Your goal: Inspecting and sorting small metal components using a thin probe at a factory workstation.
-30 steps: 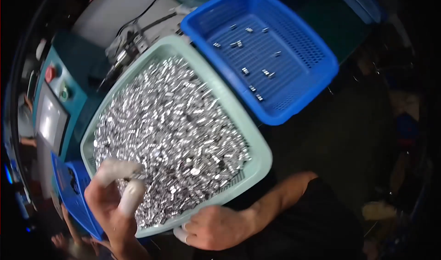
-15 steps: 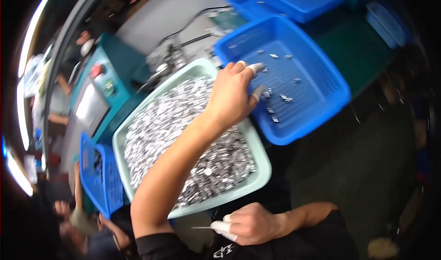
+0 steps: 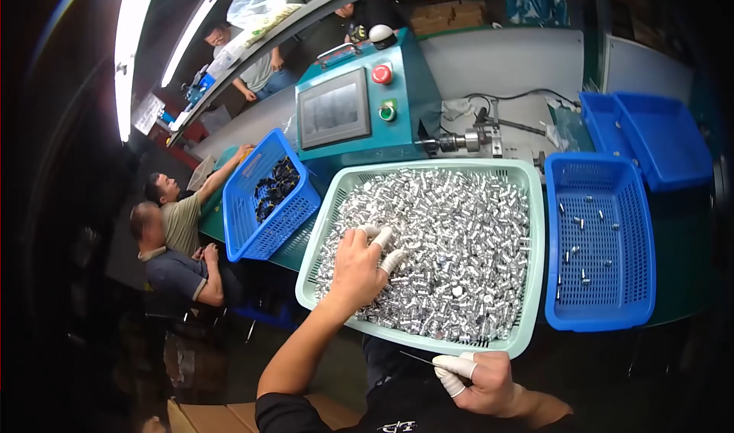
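Note:
A pale green basket (image 3: 307, 280), heaped with small shiny metal cylindrical parts (image 3: 451, 242), is in front of me. My left hand (image 3: 359, 268) reaches over the heap's left side, white covers on its fingertips. Its thumb and fingers are apart, touching or just above the parts, and I see nothing held. Below the basket's near edge, my right hand (image 3: 485, 383) is closed on a thin metal rod (image 3: 417, 356), pointing up and left. White covers are on these fingers too. To the right, a blue basket (image 3: 600, 317) has several small metal parts scattered on its bottom.
Behind the green basket stands a teal machine (image 3: 417, 81) with a screen and red button. A blue basket (image 3: 245, 223) of dark parts is at left, beside two seated people (image 3: 180, 242). Blue trays (image 3: 665, 138) lie at far right; a cardboard box (image 3: 214, 418) is below.
My left hand has moved from over the blue basket on the right back to the metal parts in the green one. My view has turned; my right hand still holds the thin rod.

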### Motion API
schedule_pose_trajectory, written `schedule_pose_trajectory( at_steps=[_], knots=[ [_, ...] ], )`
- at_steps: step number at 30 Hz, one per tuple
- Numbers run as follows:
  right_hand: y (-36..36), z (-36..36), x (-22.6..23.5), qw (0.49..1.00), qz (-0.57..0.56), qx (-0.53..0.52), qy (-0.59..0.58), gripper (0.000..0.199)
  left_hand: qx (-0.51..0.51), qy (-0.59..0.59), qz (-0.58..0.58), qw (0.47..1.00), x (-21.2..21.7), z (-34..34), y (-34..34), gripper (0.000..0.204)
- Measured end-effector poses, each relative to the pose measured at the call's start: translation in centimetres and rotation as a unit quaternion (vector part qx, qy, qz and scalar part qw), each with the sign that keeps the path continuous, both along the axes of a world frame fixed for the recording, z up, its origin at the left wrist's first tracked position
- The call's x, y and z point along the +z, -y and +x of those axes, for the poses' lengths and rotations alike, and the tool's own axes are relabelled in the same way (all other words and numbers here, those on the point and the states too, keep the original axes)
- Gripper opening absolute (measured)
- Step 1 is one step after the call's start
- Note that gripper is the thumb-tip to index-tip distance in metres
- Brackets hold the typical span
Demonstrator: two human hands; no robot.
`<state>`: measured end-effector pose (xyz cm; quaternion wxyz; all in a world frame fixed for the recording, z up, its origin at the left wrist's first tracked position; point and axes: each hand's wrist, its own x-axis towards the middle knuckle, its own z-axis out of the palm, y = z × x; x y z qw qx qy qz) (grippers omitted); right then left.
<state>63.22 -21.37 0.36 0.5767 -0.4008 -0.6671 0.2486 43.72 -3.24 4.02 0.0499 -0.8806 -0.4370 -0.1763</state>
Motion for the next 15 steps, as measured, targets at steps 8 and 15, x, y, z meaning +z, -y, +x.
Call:
schedule_pose_trajectory(
  at_steps=[8, 15],
  knots=[
    [-0.7, -1.0, 0.6, 0.999, -0.035, -0.001, -0.022, 0.013, -0.005, 0.112, -0.037, 0.993, -0.4, -0.2, -1.3, 0.028],
    [-0.8, -1.8, 1.2, 0.993, -0.118, -0.026, -0.011, 0.011, -0.001, 0.169, -0.230, 0.959, -0.4, 0.0, -4.2, 0.017]
  ],
)
